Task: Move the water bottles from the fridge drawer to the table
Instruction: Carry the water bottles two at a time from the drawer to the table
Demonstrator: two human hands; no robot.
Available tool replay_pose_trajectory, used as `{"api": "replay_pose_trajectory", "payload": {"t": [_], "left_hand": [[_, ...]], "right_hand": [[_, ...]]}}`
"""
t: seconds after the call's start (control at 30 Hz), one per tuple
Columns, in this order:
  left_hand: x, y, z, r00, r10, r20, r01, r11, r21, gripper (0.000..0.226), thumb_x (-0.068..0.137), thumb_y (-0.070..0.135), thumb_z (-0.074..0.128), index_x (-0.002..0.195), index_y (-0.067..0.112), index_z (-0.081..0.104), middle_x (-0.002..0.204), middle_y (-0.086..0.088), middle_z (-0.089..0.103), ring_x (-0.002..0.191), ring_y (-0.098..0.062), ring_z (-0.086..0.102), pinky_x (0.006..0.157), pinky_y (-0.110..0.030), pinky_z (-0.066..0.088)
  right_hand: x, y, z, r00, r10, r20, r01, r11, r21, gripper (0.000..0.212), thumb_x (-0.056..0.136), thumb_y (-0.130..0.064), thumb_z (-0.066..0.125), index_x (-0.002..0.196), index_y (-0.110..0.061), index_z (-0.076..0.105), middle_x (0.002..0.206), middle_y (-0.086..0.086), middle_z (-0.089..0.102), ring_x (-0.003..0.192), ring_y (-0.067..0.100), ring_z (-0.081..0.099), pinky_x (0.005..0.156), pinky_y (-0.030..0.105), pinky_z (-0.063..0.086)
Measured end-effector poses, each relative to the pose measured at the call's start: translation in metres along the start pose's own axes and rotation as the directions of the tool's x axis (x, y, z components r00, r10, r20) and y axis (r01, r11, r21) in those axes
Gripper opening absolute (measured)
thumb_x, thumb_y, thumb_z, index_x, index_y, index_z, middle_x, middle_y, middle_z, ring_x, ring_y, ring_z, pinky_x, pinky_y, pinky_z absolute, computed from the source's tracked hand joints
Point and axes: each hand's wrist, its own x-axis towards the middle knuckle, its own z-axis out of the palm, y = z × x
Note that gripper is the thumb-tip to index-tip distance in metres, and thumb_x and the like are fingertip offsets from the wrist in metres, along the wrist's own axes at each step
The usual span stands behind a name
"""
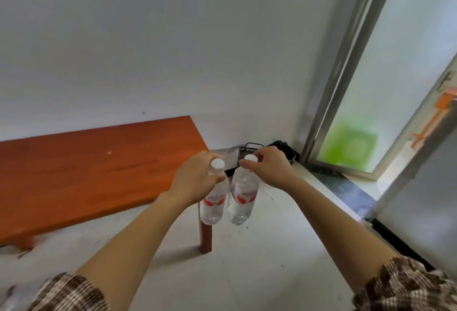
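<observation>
One orange tabletop [86, 162] met the white wall [173, 51]; off its corner, my left hand [195, 179] and right hand [272, 167] each gripped one of two water bottles [213, 203] [241, 199].

A black wire basket [244, 150] is sitting on the pale floor [247, 273] right up against the white wall [173, 38], and some dark bundle [291, 153] is lying just beside it in the corner. Frosted glass [400, 51] in a metal frame [346, 63] is glowing green low down.

Orange-brown wooden table [86, 169], far edge along white wall [173, 51]; leg [205, 236] under near right corner, on pale floor [259, 261]. Black basket [243, 150] on floor beyond right edge
</observation>
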Motion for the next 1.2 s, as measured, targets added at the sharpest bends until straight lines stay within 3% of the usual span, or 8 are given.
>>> {"api": "replay_pose_trajectory", "payload": {"t": [0.1, 0.23, 0.37, 0.5, 0.7, 0.83, 1.03, 1.2], "left_hand": [[0.014, -0.066, -0.040, 0.994, -0.088, -0.066, 0.089, 0.996, 0.008, 0.024, 0.078, 0.036, 0.069, 0.098, 0.030, 0.058, 0.094, 0.013, 0.056, 0.083, -0.009, 0.053, 0.064, -0.024, 0.038], [0.037, -0.151, -0.087, 0.969, -0.189, -0.157, 0.194, 0.981, 0.017, 0.028, 0.079, 0.036, 0.072, 0.102, 0.030, 0.057, 0.095, 0.014, 0.055, 0.085, -0.009, 0.053, 0.070, -0.025, 0.040], [0.063, -0.238, -0.128, 0.936, -0.270, -0.227, 0.282, 0.959, 0.021, 0.030, 0.078, 0.036, 0.073, 0.102, 0.030, 0.058, 0.098, 0.014, 0.057, 0.087, -0.010, 0.055, 0.075, -0.028, 0.045], [0.091, -0.321, -0.166, 0.907, -0.339, -0.252, 0.354, 0.935, 0.017, 0.031, 0.076, 0.032, 0.074, 0.103, 0.027, 0.059, 0.101, 0.011, 0.060, 0.089, -0.013, 0.056, 0.080, -0.034, 0.048], [0.129, -0.436, -0.223, 0.857, -0.435, -0.276, 0.443, 0.896, -0.039, 0.032, 0.074, 0.024, 0.078, 0.101, 0.026, 0.060, 0.098, 0.011, 0.061, 0.088, -0.012, 0.056, 0.076, -0.027, 0.042], [0.156, -0.510, -0.256, 0.833, -0.484, -0.267, 0.472, 0.874, -0.114, 0.033, 0.075, 0.019, 0.077, 0.102, 0.025, 0.059, 0.099, 0.009, 0.061, 0.089, -0.012, 0.056, 0.076, -0.024, 0.039], [0.200, -0.620, -0.291, 0.863, -0.450, -0.228, 0.428, 0.893, -0.143, 0.031, 0.076, 0.019, 0.076, 0.100, 0.026, 0.058, 0.100, 0.011, 0.060, 0.089, -0.011, 0.056, 0.075, -0.023, 0.042], [0.239, -0.705, -0.303, 0.882, -0.437, -0.175, 0.414, 0.897, -0.154, 0.031, 0.076, 0.016, 0.076, 0.101, 0.024, 0.059, 0.100, 0.010, 0.060, 0.090, -0.011, 0.057, 0.076, -0.023, 0.041]], "right_hand": [[0.051, -0.050, 0.056, 0.999, -0.014, 0.033, 0.013, 0.999, 0.035, 0.047, 0.073, -0.047, 0.072, 0.056, -0.007, 0.054, 0.047, -0.004, 0.041, 0.041, 0.008, 0.036, 0.044, 0.023, 0.029], [0.119, -0.108, 0.129, 0.994, -0.048, 0.101, 0.038, 0.994, 0.102, 0.045, 0.073, -0.046, 0.073, 0.064, -0.005, 0.057, 0.057, 0.004, 0.048, 0.050, 0.015, 0.044, 0.049, 0.028, 0.034], [0.188, -0.160, 0.203, 0.986, -0.078, 0.144, 0.060, 0.990, 0.125, 0.043, 0.070, -0.048, 0.075, 0.060, -0.014, 0.051, 0.054, -0.001, 0.045, 0.048, 0.012, 0.042, 0.046, 0.026, 0.034], [0.257, -0.207, 0.273, 0.972, -0.081, 0.223, 0.042, 0.983, 0.176, 0.040, 0.067, -0.043, 0.076, 0.059, -0.011, 0.053, 0.055, 0.004, 0.050, 0.047, 0.015, 0.044, 0.048, 0.029, 0.036], [0.341, -0.287, 0.365, 0.943, -0.086, 0.320, 0.021, 0.980, 0.200, 0.034, 0.065, -0.037, 0.075, 0.054, -0.011, 0.056, 0.051, 0.007, 0.055, 0.046, 0.018, 0.049, 0.051, 0.031, 0.042], [0.388, -0.332, 0.423, 0.933, -0.061, 0.355, -0.013, 0.979, 0.203, 0.034, 0.066, -0.037, 0.077, 0.060, -0.008, 0.060, 0.052, 0.007, 0.062, 0.044, 0.016, 0.054, 0.054, 0.031, 0.048], [0.456, -0.383, 0.508, 0.942, -0.010, 0.336, -0.068, 0.973, 0.219, 0.036, 0.069, -0.036, 0.076, 0.061, -0.008, 0.054, 0.055, 0.010, 0.053, 0.048, 0.020, 0.048, 0.053, 0.029, 0.041], [0.506, -0.405, 0.578, 0.956, 0.065, 0.287, -0.118, 0.978, 0.171, 0.037, 0.076, -0.041, 0.073, 0.067, -0.010, 0.056, 0.060, 0.001, 0.057, 0.054, 0.016, 0.054, 0.052, 0.026, 0.041]]}}
